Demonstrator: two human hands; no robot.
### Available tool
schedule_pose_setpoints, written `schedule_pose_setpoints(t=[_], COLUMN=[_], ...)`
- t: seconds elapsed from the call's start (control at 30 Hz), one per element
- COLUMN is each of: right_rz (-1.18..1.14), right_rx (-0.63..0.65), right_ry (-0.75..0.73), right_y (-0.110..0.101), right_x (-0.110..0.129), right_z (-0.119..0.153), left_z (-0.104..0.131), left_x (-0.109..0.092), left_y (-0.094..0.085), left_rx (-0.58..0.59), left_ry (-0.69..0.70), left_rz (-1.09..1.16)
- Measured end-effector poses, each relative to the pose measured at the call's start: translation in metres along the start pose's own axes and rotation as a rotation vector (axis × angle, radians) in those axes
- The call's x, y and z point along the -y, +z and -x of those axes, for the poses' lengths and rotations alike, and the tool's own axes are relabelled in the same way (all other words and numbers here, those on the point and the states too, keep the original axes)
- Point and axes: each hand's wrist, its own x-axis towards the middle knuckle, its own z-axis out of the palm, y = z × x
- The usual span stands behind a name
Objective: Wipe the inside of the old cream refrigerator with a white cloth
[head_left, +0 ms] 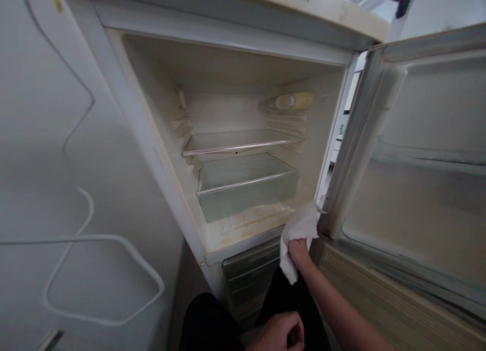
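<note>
My right hand [299, 252] is closed on a white cloth [301, 223] at the lower right front corner of an open fridge compartment. The cloth drapes over the fingers and hangs below them, against the right edge of the compartment. My left hand [279, 333] rests low over my lap, its fingers curled with nothing visible in them. Inside the fridge, a glass shelf [243, 140] sits above a clear drawer [248, 191] with a glass top. Yellowish stains mark the compartment floor [250, 219] in front of the drawer.
The fridge door [425, 189] stands wide open on the right, with clear door racks. Below the compartment is a dark-looking lower drawer [252, 270]. A yellowed lamp cover [294, 101] is on the inner right wall. A white cable [114, 237] loops at left.
</note>
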Motion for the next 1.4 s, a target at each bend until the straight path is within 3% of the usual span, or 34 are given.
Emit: schedule_pose_setpoints(t=[0.07, 0.13, 0.27, 0.4, 0.5, 0.63, 0.8, 0.93, 1.03, 1.1, 1.2, 1.27, 1.4], right_rz=[0.149, 0.377, 0.556, 0.515, 0.484, 0.504, 0.617, 0.695, 0.728, 0.703, 0.676, 0.732, 0.859], right_rx=[0.048, 0.124, 0.264, 0.444, 0.498, 0.462, 0.322, 0.22, 0.079, 0.074, 0.09, 0.029, -0.043], right_ry=[-0.03, -0.175, -0.32, -0.495, -0.541, -0.476, -0.266, -0.207, -0.039, 0.096, 0.188, 0.153, 0.015], right_y=[0.025, 0.058, 0.119, 0.141, 0.129, 0.091, 0.029, -0.01, -0.025, -0.029, -0.024, -0.013, 0.026], right_x=[0.024, 0.054, 0.108, 0.128, 0.12, 0.088, 0.033, 0.0, -0.014, -0.017, -0.015, -0.009, 0.015], right_z=[-0.019, -0.028, -0.024, -0.021, -0.032, -0.056, -0.084, -0.095, -0.097, -0.097, -0.093, -0.086, -0.063], left_z=[0.005, 0.009, 0.016, 0.023, 0.031, 0.046, 0.06, 0.062, 0.06, 0.055, 0.042, 0.033, 0.021], left_x=[0.0, 0.003, 0.015, 0.029, 0.033, 0.031, 0.038, 0.043, 0.046, 0.053, 0.069, 0.078, 0.078], left_y=[-0.003, -0.006, -0.013, -0.024, -0.037, -0.065, -0.121, -0.156, -0.169, -0.176, -0.183, -0.186, -0.183], left_rx=[-0.029, -0.099, -0.224, -0.377, -0.543, -0.749, -1.207, -1.438, -1.591, -1.594, -1.448, -1.383, -1.397], left_ry=[0.007, 0.001, -0.05, -0.032, -0.017, 0.038, 0.162, 0.188, 0.2, 0.21, 0.162, 0.078, -0.081], left_rz=[0.004, -0.003, 0.085, 0.209, 0.21, 0.087, -0.135, -0.337, -0.528, -0.632, -0.698, -0.724, -0.829])
